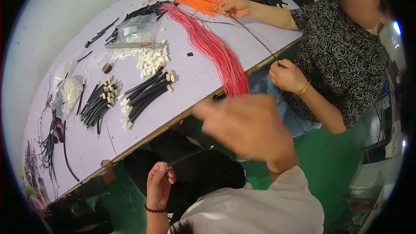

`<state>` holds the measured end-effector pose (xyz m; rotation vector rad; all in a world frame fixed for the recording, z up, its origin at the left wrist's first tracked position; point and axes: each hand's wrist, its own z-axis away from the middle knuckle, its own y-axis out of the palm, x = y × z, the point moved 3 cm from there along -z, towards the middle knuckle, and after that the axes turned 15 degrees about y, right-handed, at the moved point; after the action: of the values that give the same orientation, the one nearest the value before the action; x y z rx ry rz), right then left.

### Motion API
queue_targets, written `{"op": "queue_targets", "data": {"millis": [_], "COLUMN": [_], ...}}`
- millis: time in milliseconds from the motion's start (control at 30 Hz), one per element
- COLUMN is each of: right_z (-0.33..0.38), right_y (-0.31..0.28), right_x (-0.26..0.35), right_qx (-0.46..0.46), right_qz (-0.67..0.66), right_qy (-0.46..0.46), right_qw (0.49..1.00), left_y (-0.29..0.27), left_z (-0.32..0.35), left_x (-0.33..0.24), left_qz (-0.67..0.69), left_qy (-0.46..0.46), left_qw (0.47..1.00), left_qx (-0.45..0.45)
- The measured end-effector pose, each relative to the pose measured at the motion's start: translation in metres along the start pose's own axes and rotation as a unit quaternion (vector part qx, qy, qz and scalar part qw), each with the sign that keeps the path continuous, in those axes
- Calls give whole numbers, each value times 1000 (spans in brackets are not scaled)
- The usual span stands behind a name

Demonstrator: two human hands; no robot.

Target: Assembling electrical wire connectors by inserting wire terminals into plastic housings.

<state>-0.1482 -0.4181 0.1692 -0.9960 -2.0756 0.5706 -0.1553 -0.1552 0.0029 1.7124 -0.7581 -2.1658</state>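
Note:
Below the table's front edge, my left hand pinches one end of a short black cable, which has a small white connector at its far end. My right hand is raised over the table edge, smeared by motion, so I cannot see whether its fingers hold anything. It partly covers the lower end of a long bundle of pink-red wires. On the table to the left lie a bundle of black cables with white connectors and a second such bundle. White plastic connectors are heaped just behind them.
A co-worker in a black patterned top sits at the right, holding a thin dark wire in both hands. Orange wires lie at the back. Clear plastic bags, a tape roll and loose black cables occupy the left side.

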Motion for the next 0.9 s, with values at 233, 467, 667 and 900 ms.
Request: {"op": "queue_targets", "data": {"millis": [233, 467, 667, 900], "right_z": [-11, -15, 1, -56], "right_y": [20, 51, 113, 121], "right_x": [-40, -25, 14, 17], "right_qx": [183, 175, 355, 159], "right_qz": [-53, -300, -304, -176], "right_qy": [121, 129, 99, -9], "right_qw": [974, 929, 879, 972], "left_y": [2, 22, 19, 10], "left_z": [-1, -19, -30, -52], "left_x": [-23, -50, -78, -119], "left_qz": [-51, -119, -82, -162], "left_qy": [38, 56, 127, 176], "left_qw": [998, 987, 983, 969], "left_qx": [20, 92, 101, 65]}}
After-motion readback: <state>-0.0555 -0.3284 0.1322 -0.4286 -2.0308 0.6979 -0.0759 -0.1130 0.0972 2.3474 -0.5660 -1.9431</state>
